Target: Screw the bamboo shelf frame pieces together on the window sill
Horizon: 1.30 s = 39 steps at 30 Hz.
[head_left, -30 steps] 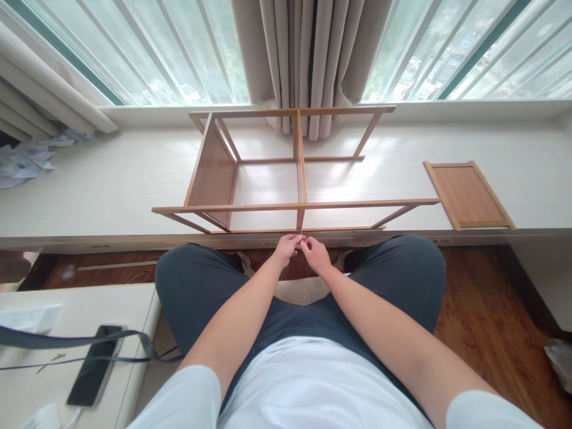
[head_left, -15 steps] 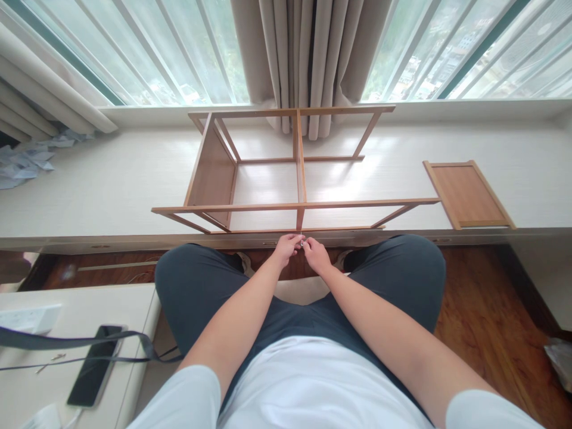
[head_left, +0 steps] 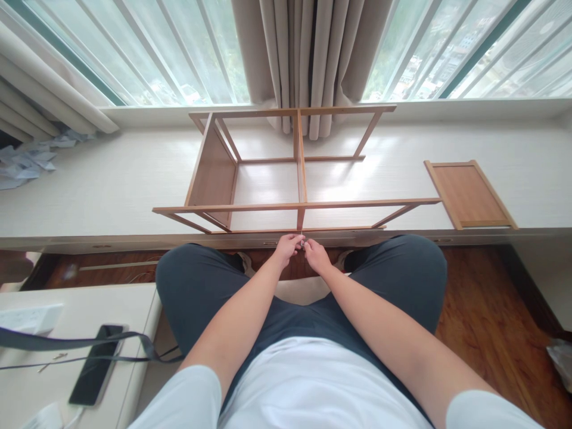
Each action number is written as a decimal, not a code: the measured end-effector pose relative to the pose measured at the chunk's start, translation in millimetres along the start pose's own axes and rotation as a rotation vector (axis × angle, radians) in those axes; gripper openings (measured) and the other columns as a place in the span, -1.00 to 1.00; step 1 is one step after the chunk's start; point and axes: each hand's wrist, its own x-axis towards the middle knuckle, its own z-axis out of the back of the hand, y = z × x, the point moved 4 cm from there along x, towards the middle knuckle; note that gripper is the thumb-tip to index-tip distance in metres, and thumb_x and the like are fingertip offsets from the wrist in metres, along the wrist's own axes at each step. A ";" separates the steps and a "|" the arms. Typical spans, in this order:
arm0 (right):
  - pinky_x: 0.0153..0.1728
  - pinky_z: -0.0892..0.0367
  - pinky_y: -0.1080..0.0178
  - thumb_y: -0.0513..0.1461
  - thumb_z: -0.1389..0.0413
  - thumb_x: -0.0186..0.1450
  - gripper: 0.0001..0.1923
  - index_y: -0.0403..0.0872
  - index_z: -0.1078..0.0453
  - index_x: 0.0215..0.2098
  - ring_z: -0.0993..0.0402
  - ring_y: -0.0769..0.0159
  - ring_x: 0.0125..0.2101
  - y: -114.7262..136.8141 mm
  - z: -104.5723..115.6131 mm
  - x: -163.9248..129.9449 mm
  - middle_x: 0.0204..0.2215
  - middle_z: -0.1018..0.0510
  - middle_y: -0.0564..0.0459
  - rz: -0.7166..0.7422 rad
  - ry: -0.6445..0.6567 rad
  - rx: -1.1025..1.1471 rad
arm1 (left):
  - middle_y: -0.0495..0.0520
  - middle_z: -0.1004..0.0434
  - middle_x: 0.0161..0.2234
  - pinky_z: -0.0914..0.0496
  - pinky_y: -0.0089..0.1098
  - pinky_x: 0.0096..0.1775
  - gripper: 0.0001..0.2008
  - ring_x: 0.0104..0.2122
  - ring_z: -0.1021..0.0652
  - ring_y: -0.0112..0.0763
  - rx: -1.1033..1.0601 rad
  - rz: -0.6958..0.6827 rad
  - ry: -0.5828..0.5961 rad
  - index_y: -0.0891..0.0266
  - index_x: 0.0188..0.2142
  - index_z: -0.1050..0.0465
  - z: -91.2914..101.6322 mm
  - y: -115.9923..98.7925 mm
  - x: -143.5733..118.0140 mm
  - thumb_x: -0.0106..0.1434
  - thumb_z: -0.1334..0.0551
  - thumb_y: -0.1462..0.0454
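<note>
A wooden shelf frame (head_left: 250, 208) lies on its side along the white ledge, with one panel (head_left: 213, 170) fitted across its left part and a bar across its middle. Below the near end of that middle bar, my left hand (head_left: 288, 250) is closed, its thumb and fingertips pinched on a small, thin metal piece (head_left: 302, 241). My right hand (head_left: 317, 257) is closed beside it, fingertips pinching at the same piece from the right. The hands nearly touch. The piece points up toward the frame's near edge; its exact kind is too small to tell.
A loose wooden panel (head_left: 469, 193) lies on the ledge (head_left: 111, 179) to the right of the frame. At the lower left, a table holds a phone (head_left: 96, 372), a strap (head_left: 67, 341) and a few small metal pieces (head_left: 53, 361). Crumpled paper (head_left: 27, 161) lies at far left; curtains (head_left: 308, 65) hang behind.
Almost nothing differs. Both hands stay in the same place, pinching the small metal piece, and the view has shifted very slightly.
</note>
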 end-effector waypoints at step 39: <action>-0.38 -0.17 0.30 -0.06 0.02 0.35 -0.75 0.01 -0.39 -0.38 -0.38 0.28 -0.46 20.0 10.6 -8.6 -0.49 -0.51 0.09 0.076 -0.109 -0.065 | 0.13 -0.59 -0.34 -0.19 -0.53 -0.46 -0.74 -0.45 -0.45 -0.52 -0.028 0.023 0.014 0.28 -0.28 -0.60 1.1 3.4 4.0 0.12 -0.36 0.14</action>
